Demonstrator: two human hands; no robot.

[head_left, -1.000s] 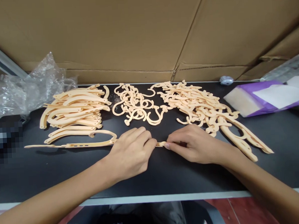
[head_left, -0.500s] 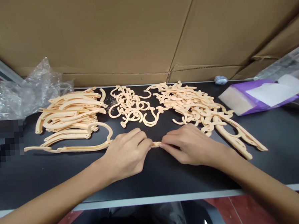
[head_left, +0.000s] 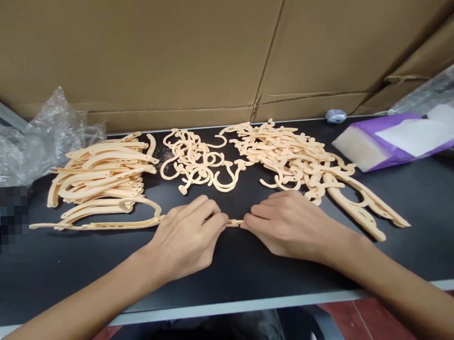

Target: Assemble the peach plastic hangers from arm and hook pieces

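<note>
My left hand is closed on a cream plastic clothes hanger, whose long arm stretches left along the dark table. Its curved hook rises just left of the hand. A short stretch of cream plastic shows between my two hands. On its right end my right hand is closed, thumb and fingers pinched together; the tip inside is hidden. Behind the left hand lies a stack of curved hanger arms. Loose hooks lie in a tangle at the middle, and a heap of smaller cream hanger parts spreads behind the right hand.
Joined hanger pieces lie right of my right hand. A purple and white packet and a small whitish round object sit at the back right. Clear plastic wrap is at the left. Cardboard stands behind the table.
Both hands stay closed on the hanger with hardly any movement. The hanger's left part and hook have turned slightly. The whole view has shifted a little.
</note>
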